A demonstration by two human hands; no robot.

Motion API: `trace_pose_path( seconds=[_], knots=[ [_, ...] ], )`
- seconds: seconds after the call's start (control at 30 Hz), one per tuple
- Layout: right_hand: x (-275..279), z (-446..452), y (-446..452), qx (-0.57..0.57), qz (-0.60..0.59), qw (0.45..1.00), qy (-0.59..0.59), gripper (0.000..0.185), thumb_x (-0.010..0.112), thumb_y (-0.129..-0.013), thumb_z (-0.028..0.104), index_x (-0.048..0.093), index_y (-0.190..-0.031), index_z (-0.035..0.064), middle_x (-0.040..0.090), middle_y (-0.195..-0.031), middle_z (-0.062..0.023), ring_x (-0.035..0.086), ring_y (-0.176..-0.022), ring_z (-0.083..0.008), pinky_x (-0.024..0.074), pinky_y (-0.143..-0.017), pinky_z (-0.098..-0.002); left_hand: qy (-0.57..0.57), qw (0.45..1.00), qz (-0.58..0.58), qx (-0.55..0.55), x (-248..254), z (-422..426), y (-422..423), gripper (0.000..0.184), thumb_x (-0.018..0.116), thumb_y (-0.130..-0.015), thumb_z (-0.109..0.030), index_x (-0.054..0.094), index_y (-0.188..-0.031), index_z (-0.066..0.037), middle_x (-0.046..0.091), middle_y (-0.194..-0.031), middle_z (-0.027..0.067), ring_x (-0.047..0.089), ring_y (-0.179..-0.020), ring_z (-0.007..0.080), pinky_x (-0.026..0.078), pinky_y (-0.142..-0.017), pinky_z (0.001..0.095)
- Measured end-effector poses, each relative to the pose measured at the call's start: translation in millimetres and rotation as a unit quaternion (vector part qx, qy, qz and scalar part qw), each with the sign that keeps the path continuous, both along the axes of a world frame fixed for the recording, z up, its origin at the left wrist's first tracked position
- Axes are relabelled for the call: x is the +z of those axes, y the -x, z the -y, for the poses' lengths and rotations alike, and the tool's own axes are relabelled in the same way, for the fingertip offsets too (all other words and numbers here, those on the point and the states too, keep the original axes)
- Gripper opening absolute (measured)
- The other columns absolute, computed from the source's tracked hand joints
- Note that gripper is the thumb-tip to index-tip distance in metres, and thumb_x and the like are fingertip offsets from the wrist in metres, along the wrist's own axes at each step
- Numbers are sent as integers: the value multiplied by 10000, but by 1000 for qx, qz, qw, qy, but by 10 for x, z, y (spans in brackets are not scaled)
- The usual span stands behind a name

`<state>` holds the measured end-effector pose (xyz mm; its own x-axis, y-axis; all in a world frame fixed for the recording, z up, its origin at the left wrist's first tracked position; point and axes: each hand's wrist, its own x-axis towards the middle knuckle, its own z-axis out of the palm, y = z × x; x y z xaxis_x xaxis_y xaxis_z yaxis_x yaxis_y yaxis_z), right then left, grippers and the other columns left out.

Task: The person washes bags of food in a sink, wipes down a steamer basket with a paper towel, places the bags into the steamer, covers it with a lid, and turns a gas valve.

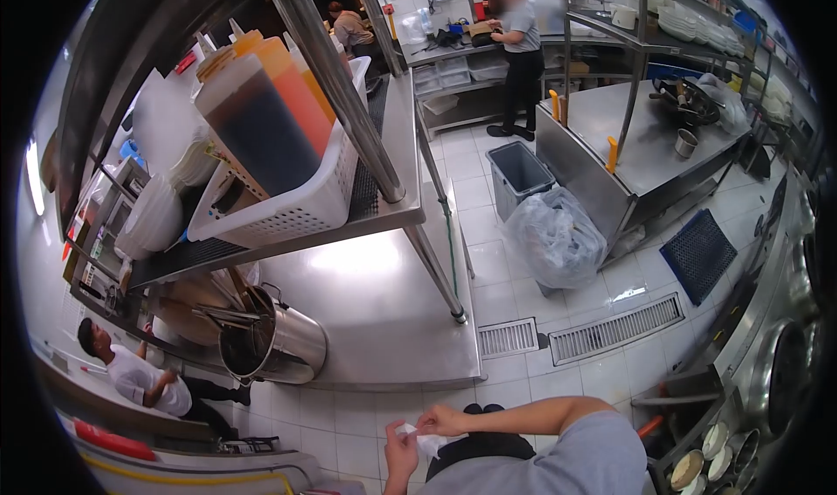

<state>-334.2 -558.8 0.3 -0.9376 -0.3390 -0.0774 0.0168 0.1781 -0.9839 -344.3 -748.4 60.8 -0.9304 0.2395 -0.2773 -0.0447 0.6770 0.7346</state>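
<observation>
Low in the view, my left hand [401, 451] and my right hand [443, 420] are close together in front of my body. Between them is a thin, crumpled white piece [430, 444], which looks like paper or cloth. The fingers of both hands are pinched on it. Part of it hangs below my right hand, over my dark clothing. My right forearm reaches in from the right.
A steel table [392, 321] holds a metal pot [296, 342] of utensils; its upper shelf carries a white basket [279, 220] of sauce bottles. Beyond are a grey bin [514, 168], a plastic bag [558, 242], floor grates [615, 329] and several people. Pans [780, 373] line the right.
</observation>
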Motion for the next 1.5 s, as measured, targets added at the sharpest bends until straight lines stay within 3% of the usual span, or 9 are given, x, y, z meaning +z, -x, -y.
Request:
trace_pose_path(
  seconds=[0.27, 0.4, 0.6, 0.67, 0.8, 0.87, 1.13, 1.3, 1.5],
  knots=[
    [-82, 287, -11, -55, 152, 957, 240, 320, 692, -946, 195, 672, -1212, 17, 715, -1035, -67, 607, -950, -99, 487, -866, -260, -25, 989, -139, 33, 194, 161, -68, 618, 695, -820, -86, 516, -1411, -95, 713, -857, 130, 681, -813, 286, 528, -763, 381],
    [-41, 288, -5, 27, 134, 981, 138, 288, 687, -950, 177, 672, -1182, 6, 702, -989, -19, 601, -897, -80, 487, -793, -249, -15, 989, -149, -7, -67, 569, -14, 666, 733, -800, -92, 504, -1424, -99, 701, -864, 120, 676, -865, 261, 533, -794, 369],
    [-52, 617, 262, 255, 187, 939, 133, 292, 673, -955, 263, 682, -1144, 41, 692, -917, 17, 573, -840, -68, 459, -749, -239, -95, 981, -87, 143, 218, 993, -306, 515, 804, -812, -165, 621, -1276, -38, 697, -888, 60, 660, -949, 176, 541, -839, 325],
    [443, 875, 467, 284, 164, 944, 22, 295, 658, -967, 262, 679, -1150, 32, 691, -960, 1, 581, -887, -71, 474, -784, -255, -307, 937, 67, 151, 156, 1353, -368, 386, 784, -849, -167, 669, -1188, -24, 701, -908, 52, 663, -925, 156, 540, -841, 310],
    [600, 2059, 756, 417, 182, 890, -35, 269, 648, -971, 197, 668, -1197, 52, 683, -1041, -9, 606, -931, -87, 507, -801, -270, -209, 951, -17, 228, 34, 2221, -472, 291, 720, -886, -148, 684, -1152, -35, 721, -952, 97, 656, -821, 122, 544, -765, 293],
    [681, 2692, 803, 280, 290, 914, 41, 279, 629, -979, 148, 632, -1241, 52, 678, -1072, -11, 635, -946, -96, 543, -797, -279, -201, 928, -74, 306, 229, 2676, -503, 266, 704, -888, -144, 692, -1130, -35, 722, -958, 95, 655, -794, 134, 535, -720, 299],
    [1263, 5329, 712, 441, 364, 816, 85, 277, 650, -965, 124, 635, -1237, 79, 688, -1047, 1, 653, -902, -93, 557, -761, -263, -229, 729, -303, 570, 718, 4354, -1148, 232, 706, -885, -76, 710, -1116, -62, 691, -883, 27, 589, -711, 102, 494, -668, 273],
    [1647, 6950, 443, 603, 127, 787, -6, 287, 660, -953, 136, 663, -1217, 23, 694, -1085, -43, 626, -963, -91, 524, -818, -256, -173, 593, -402, 676, 992, 5080, -1943, 367, 701, -890, -49, 618, -1248, -59, 637, -1176, 62, 616, -1008, 137, 498, -870, 272],
    [2441, 9019, -126, 666, -117, 723, 144, 324, 558, -951, 48, 649, -1258, -3, 673, -1242, -116, 600, -1134, -149, 452, -999, -305, -67, 356, -452, 815, 1040, 5490, -2530, 308, 732, -865, -57, 663, -1164, -40, 648, -1114, 95, 633, -978, 162, 512, -835, 280]
  ],
)
